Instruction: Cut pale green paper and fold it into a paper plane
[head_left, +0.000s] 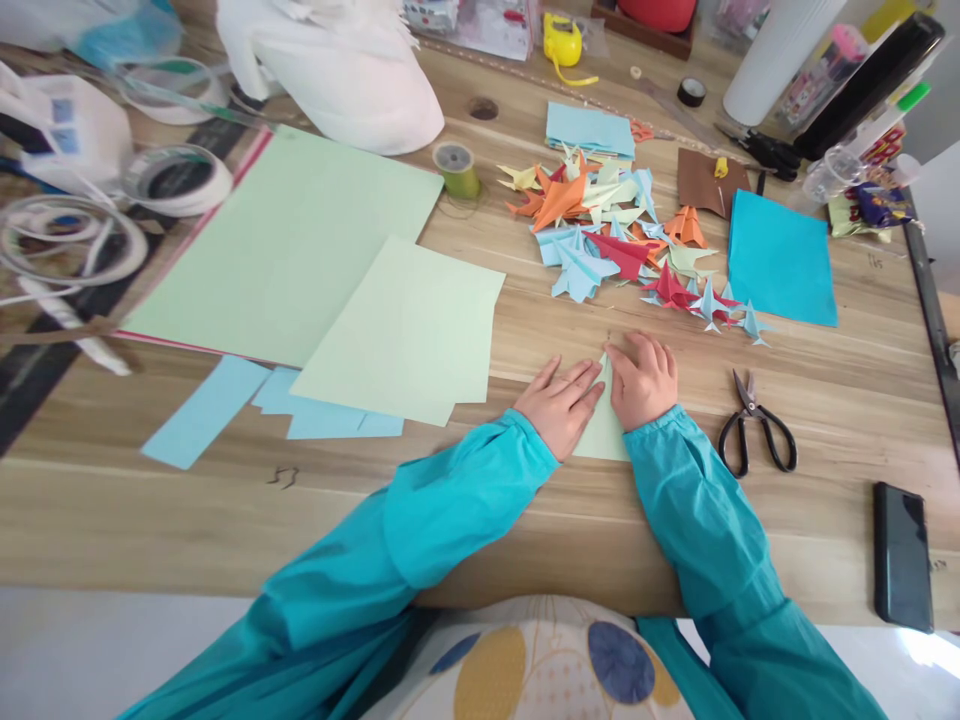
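Note:
A small pale green sheet of paper (602, 437) with a pointed top lies on the table between my hands. My left hand (561, 405) rests flat on its left side, fingers stretched out and pressing down. My right hand (643, 382) has its fingers curled, with thumb and forefinger at the paper's tip, and covers part of the right edge. Beyond my hands is a pile of folded paper shapes (576, 262) in blue, red, orange and pale green. Black-handled scissors (750, 425) lie partly spread to the right of my right hand.
Large pale green sheets (300, 240) and blue paper strips (206, 410) lie to the left. A thread spool (456, 170) stands behind them. Bright blue paper (781, 258) and a phone (902, 555) are at right. Tape rolls (174, 180) crowd the far left.

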